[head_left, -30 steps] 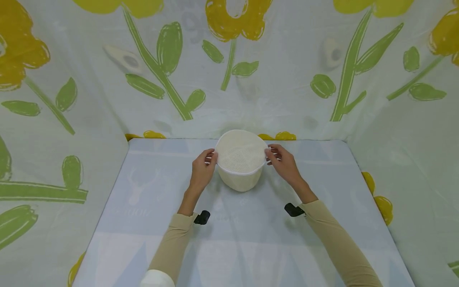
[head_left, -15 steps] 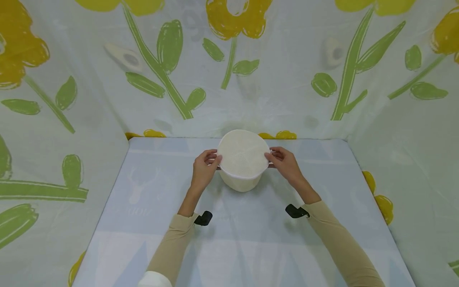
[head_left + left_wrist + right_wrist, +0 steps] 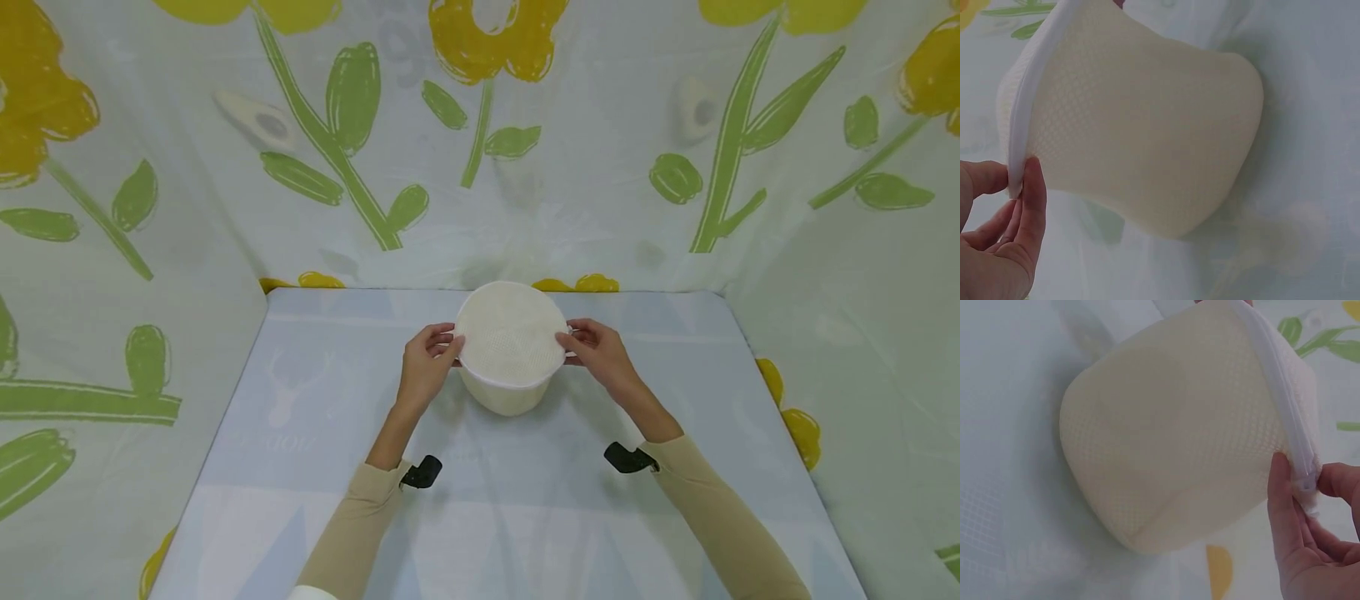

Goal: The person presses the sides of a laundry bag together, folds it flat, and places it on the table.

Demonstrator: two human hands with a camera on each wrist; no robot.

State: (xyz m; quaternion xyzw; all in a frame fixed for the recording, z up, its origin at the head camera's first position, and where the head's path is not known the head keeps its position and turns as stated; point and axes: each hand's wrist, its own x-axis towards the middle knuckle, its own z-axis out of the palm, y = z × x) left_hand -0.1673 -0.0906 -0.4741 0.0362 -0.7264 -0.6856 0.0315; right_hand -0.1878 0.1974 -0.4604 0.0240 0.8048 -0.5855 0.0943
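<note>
A round cream mesh bag (image 3: pixel 510 350) with a white zipper rim stands on the pale blue table (image 3: pixel 495 500), toward the far middle. My left hand (image 3: pixel 425 367) pinches the rim on its left side; in the left wrist view the thumb and fingers (image 3: pixel 1029 206) nip the white edge of the mesh bag (image 3: pixel 1141 150). My right hand (image 3: pixel 600 354) pinches the rim on the right; in the right wrist view its fingertips (image 3: pixel 1285 494) hold the zipper end of the mesh bag (image 3: pixel 1172 444). The top panel looks closed.
Flower-printed cloth walls (image 3: pixel 480 150) enclose the table on three sides. Black wrist cameras (image 3: pixel 422 472) sit on both beige sleeves. Bare tabletop lies in front of the bag and to both sides.
The bag and both hands have shifted slightly toward me. The fingers have tightened on the rim on each side, and the top panel sits flatter.
</note>
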